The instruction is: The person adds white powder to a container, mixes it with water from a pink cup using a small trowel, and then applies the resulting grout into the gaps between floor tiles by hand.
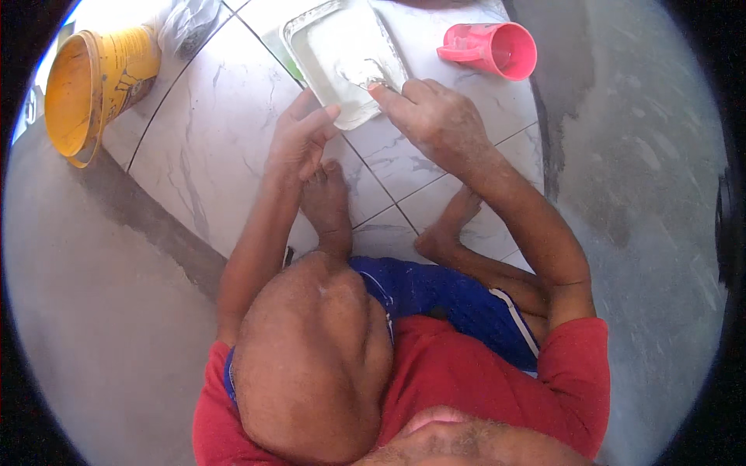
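Observation:
A shallow white rectangular tray (301,45) with wet white paste (356,66) in it lies tilted at the top middle, over the tiles. My left hand (301,138) is at its near left corner, thumb on the rim and fingers along the outer side, closed on it. My right hand (444,120) reaches over the near right side of the tray. Its fingers are closed around a thin tool, with the index finger stretched along it. A small metal part (376,81) of that tool shows in the paste; most of it is hidden by the hand.
A pink plastic mug (489,50) lies on its side right of the tray. At the far left a yellow bucket (132,70) is tipped toward me, beside a clear plastic bag (186,27). My bare feet (326,203) rest on white marbled tiles (225,101), bordered by grey cement (637,202).

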`<control>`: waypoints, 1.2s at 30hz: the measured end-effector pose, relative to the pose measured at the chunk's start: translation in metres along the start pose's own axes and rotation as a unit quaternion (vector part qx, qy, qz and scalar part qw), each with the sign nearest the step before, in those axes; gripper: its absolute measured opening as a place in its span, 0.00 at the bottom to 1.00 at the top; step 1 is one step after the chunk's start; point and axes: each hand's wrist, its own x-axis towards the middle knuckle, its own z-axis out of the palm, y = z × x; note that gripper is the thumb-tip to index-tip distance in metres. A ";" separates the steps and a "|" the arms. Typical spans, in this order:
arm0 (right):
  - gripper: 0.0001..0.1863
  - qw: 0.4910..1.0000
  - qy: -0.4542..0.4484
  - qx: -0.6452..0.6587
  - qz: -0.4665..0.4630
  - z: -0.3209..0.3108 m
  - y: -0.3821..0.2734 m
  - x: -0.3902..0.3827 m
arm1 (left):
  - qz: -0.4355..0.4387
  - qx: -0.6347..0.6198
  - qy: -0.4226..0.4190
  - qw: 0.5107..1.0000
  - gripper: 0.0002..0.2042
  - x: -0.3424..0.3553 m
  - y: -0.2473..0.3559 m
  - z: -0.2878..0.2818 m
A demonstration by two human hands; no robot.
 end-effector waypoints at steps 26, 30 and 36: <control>0.09 0.987 -0.156 0.045 -0.020 -0.032 -0.005 0.007 | 0.002 0.040 0.009 0.999 0.25 0.003 -0.002 -0.004; 0.07 0.979 -0.203 0.035 -0.014 -0.050 0.000 0.015 | -0.001 0.025 0.004 1.000 0.26 0.002 -0.005 -0.007; 0.08 0.983 -0.177 0.049 -0.005 -0.036 -0.006 0.017 | 0.000 0.037 -0.013 0.999 0.27 0.005 0.000 -0.004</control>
